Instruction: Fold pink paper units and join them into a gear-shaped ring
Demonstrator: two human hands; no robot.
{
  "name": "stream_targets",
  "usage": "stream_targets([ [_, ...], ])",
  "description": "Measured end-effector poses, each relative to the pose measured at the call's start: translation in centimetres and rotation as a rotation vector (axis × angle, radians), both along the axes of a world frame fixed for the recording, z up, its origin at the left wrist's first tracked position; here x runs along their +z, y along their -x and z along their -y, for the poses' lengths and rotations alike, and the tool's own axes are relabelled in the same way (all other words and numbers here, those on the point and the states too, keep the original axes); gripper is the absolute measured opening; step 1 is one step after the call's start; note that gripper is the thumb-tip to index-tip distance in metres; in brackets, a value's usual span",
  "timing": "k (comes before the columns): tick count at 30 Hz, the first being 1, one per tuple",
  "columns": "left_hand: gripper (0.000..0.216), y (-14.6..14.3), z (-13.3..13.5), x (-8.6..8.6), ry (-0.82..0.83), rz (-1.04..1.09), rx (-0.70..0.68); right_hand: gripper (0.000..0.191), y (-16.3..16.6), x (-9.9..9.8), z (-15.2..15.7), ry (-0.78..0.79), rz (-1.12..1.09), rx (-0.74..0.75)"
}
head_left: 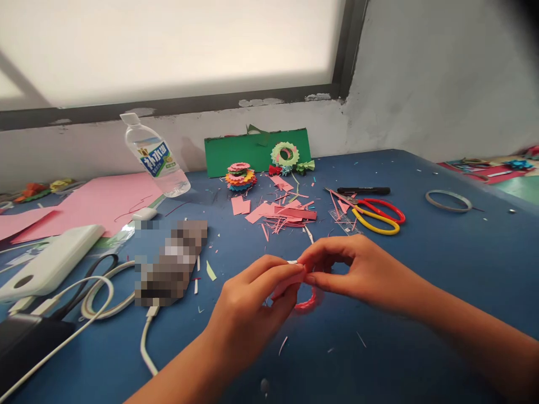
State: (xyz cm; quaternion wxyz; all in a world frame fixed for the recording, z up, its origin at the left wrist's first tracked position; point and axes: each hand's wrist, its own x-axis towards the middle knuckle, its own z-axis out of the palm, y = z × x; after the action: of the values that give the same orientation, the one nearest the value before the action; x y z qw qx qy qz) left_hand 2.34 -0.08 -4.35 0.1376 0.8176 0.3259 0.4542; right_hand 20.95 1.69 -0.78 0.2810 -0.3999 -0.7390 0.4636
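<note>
A small piece of pink paper (281, 285) is pinched in my left hand (248, 300), partly covered by its fingers. My right hand (357, 266) meets it at the paper's edge, thumb and forefinger pressed together there; how much it grips is hidden. Just below the fingers, a red curved, ring-like thing (306, 304) shows in part on the blue table (404, 314). Pink paper scraps and thin strips (280, 214) lie beyond my hands. Scissors (379, 216) with one red and one yellow handle rest behind my right hand.
Stacked scalloped paper rings (241, 177) and a green board (252, 152) stand near the wall. A tilted water bottle (155, 157), pink sheets (92, 199), a white power bank (53, 261), cables and a blurred-out device (174, 261) are left. A black pen (363, 191) and tape roll (448, 201) lie right.
</note>
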Motion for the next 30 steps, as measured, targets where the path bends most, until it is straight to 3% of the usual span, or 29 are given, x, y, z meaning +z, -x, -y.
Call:
stream_targets([
  [7,0.015,-0.1,0.0,-0.1,-0.042,-0.041,0.043,0.011,0.5,-0.5,0.1,0.085,-0.114,0.006],
  [19,0.020,-0.2,0.3,-0.2,-0.146,-0.052,0.080,0.015,0.2,-1.1,-0.2,0.242,-0.192,0.059],
  [30,0.026,-0.1,0.1,0.0,-0.077,0.041,0.066,0.020,0.8,-1.8,0.0,0.201,-0.402,-0.068],
])
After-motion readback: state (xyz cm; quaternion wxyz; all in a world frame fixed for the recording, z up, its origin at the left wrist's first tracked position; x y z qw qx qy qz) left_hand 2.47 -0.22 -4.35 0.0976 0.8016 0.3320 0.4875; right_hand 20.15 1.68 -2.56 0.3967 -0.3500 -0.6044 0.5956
